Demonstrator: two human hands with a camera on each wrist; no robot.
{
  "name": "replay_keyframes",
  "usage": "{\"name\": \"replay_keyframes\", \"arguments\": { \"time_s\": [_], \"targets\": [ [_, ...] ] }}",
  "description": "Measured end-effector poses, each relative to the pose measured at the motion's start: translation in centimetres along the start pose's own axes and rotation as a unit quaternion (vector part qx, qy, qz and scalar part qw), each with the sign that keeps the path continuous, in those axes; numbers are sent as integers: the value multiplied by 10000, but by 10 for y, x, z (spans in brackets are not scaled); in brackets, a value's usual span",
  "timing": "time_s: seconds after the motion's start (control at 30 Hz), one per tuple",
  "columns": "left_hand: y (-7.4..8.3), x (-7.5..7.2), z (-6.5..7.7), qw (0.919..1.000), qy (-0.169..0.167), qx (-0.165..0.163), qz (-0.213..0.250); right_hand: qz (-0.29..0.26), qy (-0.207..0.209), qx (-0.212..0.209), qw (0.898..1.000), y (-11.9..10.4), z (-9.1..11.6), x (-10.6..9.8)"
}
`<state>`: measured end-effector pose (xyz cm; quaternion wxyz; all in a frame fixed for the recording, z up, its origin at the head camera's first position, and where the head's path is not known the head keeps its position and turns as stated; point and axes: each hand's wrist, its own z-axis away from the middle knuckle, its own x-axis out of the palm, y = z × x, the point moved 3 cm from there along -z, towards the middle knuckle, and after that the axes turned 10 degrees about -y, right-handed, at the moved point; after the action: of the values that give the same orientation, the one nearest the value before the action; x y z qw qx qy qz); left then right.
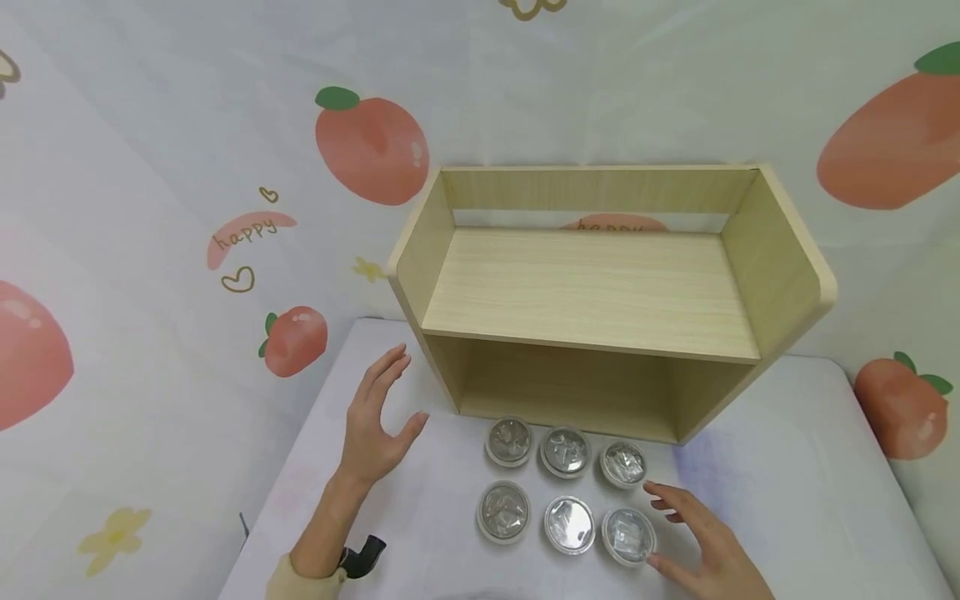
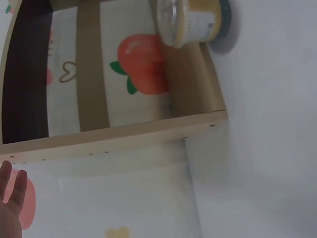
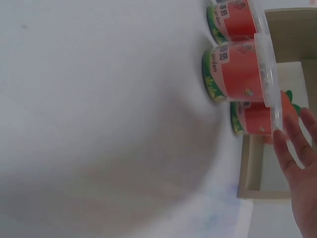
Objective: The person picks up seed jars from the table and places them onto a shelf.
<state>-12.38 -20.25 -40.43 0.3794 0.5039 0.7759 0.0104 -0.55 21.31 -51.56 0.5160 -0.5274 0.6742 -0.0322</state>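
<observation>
Several round tubs with clear lids stand in two rows before a wooden shelf unit [image 1: 592, 287]. My right hand [image 1: 701, 546] is at the right end of the rows, fingers spread, its thumb right at the lid of the front right tub [image 1: 629, 537] and its fingertips near the back right tub [image 1: 623, 463]. In the right wrist view a tub [image 3: 240, 72] shows a red and green printed side. My left hand [image 1: 375, 425] hovers left of the shelf, fingers extended and apart, holding nothing. A yellowish tub [image 2: 200, 22] appears in the left wrist view.
The shelf's upper board [image 1: 592, 283] and lower compartment [image 1: 570, 383] face me. A white cloth-covered table [image 1: 810, 483] lies under everything. A printed curtain [image 1: 600, 83] hangs behind and to the sides. A black curved object [image 1: 363, 557] shows beside my left wrist.
</observation>
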Motion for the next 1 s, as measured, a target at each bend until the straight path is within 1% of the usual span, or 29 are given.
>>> {"name": "replay_keyframes", "arguments": {
  "time_s": [0.1,0.2,0.27,0.37,0.5,0.63,0.73,0.8,0.87,1.0],
  "targets": [
    [8,-4,-15,9996,212,179,111,-78,-65,59,9999,4,5,5],
    [18,-10,-28,9988,367,263,166,-270,-128,101,9995,10,10,11],
    [21,-12,-34,9981,466,304,247,-386,-163,108,9991,13,13,17],
    [22,-14,-38,9971,565,359,372,-474,-190,105,9986,15,16,24],
    [20,-12,-45,9973,496,324,442,-517,-118,100,9985,17,19,29],
    [12,-12,-48,9976,522,271,367,-478,-32,105,9988,18,21,33],
    [4,-12,-48,9976,565,248,315,-441,-53,250,9987,17,21,35],
    [2,-12,-50,9979,536,227,296,-430,-126,414,9981,16,22,36],
    [4,-12,-55,9981,483,226,320,-428,-234,601,9970,15,22,37],
    [17,-14,-67,9984,410,218,335,-491,-419,863,9942,12,23,39]
  ]
}}
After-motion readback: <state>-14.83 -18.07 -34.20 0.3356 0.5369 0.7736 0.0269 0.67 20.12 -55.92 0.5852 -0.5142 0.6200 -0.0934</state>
